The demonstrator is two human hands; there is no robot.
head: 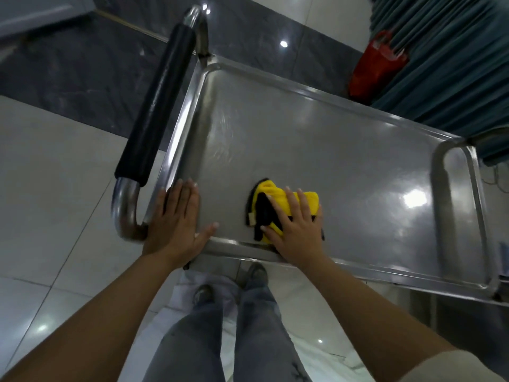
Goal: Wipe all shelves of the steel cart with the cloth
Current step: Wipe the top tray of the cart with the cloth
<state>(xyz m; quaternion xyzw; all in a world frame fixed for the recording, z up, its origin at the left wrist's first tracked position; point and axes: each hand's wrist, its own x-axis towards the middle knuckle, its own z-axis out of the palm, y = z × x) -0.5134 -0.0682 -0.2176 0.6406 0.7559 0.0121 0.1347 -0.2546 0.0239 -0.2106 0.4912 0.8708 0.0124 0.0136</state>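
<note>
The steel cart's top shelf (pixel 316 150) fills the middle of the view, a shiny tray with a raised rim. A folded yellow and black cloth (pixel 271 201) lies on it near the front edge. My right hand (pixel 296 228) presses flat on the cloth with spread, straight fingers. My left hand (pixel 179 219) rests flat on the shelf's front left corner, fingers straight and over the rim. The cart's lower shelves are hidden under the top one.
A black-padded push handle (pixel 158 106) runs along the cart's left end. A steel bar handle (pixel 454 199) stands at the right end. A red plastic bag (pixel 374 64) and teal curtains (pixel 451 59) sit behind the cart. My legs stand on the tiled floor below.
</note>
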